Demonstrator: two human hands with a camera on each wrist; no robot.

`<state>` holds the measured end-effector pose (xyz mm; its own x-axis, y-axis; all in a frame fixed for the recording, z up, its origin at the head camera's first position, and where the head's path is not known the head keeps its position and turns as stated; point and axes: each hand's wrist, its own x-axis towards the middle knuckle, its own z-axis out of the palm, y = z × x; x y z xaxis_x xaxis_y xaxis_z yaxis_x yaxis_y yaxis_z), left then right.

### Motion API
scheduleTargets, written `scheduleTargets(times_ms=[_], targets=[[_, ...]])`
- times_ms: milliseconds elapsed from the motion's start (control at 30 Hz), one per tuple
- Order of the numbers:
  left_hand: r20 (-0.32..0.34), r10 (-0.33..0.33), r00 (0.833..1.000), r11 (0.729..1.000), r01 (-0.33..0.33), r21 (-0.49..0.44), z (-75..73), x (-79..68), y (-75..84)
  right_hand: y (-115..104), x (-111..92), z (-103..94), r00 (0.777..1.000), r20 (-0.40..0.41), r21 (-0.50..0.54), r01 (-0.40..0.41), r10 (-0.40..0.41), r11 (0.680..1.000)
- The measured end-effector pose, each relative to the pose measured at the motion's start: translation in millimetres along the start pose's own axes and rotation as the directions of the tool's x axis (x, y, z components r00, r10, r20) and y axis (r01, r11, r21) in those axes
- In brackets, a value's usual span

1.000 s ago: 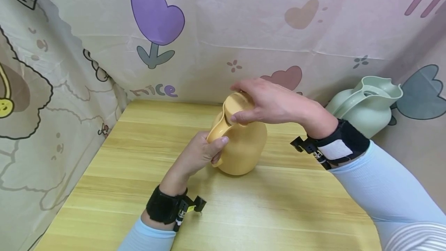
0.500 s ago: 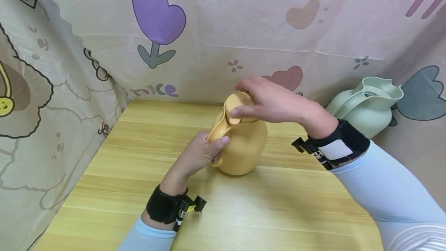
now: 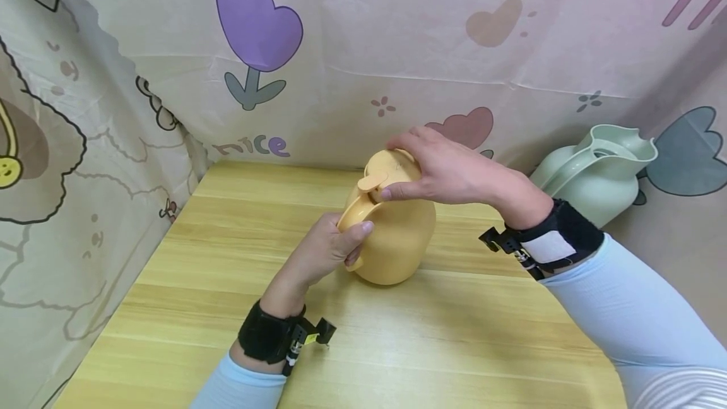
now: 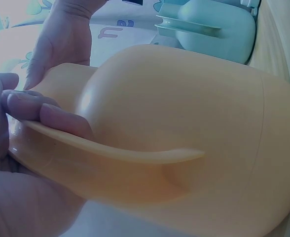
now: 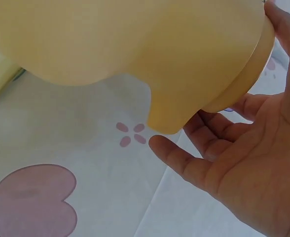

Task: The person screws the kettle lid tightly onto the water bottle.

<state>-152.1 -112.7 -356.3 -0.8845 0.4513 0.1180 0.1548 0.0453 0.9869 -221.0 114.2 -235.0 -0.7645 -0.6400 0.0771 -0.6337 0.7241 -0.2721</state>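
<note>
A yellow pitcher (image 3: 397, 245) stands on the wooden table, tilted slightly in the head view. My left hand (image 3: 332, 246) grips its handle (image 4: 120, 170), with the fingers wrapped round it. On top sits a round yellow lid (image 3: 387, 164), whose small tab (image 3: 372, 181) points over the handle. My right hand (image 3: 440, 166) holds the lid from the right, thumb on the near side and fingers on the far side. In the right wrist view the fingers curl by the lid's edge (image 5: 248, 86), close to the pitcher's spout (image 5: 167, 116).
A pale green pitcher (image 3: 602, 185) stands at the back right, beyond my right forearm. The wooden table (image 3: 454, 346) ends against a patterned cloth (image 3: 352, 36) at the back and left.
The lid's tab has turned clockwise, from near my right thumb to over the handle. My right hand has shifted slightly at the lid; my left hand and the pitcher stay put.
</note>
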Motion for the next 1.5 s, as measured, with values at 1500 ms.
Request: scheduleTargets(times_ms=[1500], targets=[[-0.002, 0.022, 1.0, 1.0, -0.022, -0.015, 0.4, 1.8, -2.3, 4.4, -2.5, 4.8, 0.998, -0.062, 0.036, 0.033, -0.03, 0.999]])
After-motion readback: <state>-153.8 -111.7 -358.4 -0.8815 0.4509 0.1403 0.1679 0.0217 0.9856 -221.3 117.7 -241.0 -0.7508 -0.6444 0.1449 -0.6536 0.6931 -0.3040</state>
